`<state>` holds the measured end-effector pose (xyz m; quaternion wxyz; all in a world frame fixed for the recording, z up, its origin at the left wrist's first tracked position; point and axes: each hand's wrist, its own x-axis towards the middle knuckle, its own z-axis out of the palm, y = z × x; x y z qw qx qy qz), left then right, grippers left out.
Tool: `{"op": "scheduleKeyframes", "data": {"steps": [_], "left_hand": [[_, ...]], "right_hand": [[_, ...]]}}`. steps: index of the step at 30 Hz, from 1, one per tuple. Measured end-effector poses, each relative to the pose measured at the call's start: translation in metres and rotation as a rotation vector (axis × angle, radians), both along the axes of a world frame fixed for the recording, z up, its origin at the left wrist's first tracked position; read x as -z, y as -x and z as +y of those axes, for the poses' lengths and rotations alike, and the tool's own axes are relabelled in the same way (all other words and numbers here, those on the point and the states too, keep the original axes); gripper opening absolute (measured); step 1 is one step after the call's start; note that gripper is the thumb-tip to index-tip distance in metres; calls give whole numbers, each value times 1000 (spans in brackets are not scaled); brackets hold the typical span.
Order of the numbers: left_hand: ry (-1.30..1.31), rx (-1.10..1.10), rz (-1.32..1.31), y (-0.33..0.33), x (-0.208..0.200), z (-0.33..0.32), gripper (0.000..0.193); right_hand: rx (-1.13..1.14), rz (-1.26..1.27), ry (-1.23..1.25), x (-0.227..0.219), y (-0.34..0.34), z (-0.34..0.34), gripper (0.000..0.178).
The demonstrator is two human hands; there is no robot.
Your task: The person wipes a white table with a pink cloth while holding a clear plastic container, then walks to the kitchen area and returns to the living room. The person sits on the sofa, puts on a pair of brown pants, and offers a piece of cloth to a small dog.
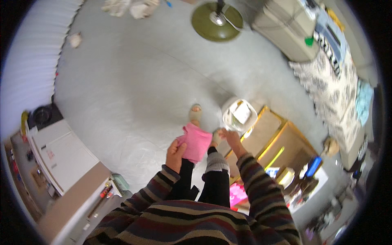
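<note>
My left hand is closed on the left edge of a pink cloth, thumb on top. The cloth hangs in front of my legs and covers part of one leg above the sandal. To the right, my right hand reaches forward, just right of the cloth and close to my other foot. Its fingers are bent and blurred, so whether they grip anything is unclear. Just beyond it stands a white bin with paper and scraps inside.
A yellow-edged low brown table stands at right, with a blue bottle near it. Farther off are a round green stand base and a sofa with a patterned cover. A white cabinet stands at left, by a white curtain.
</note>
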<state>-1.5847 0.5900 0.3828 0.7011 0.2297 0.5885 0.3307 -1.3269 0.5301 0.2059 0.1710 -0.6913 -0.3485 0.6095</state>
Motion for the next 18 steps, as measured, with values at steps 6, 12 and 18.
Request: {"op": "scheduleKeyframes", "data": {"steps": [6, 12, 18], "left_hand": [[-101, -138, -110, 18, -86, -31, 33], [-226, -175, -41, 69, -135, -56, 31], [-249, -92, 82, 133, -132, -60, 24]], "right_hand": [[323, 925, 361, -175, 65, 27, 54], [360, 1023, 198, -275, 121, 37, 48], [223, 853, 69, -317, 166, 41, 38]]}}
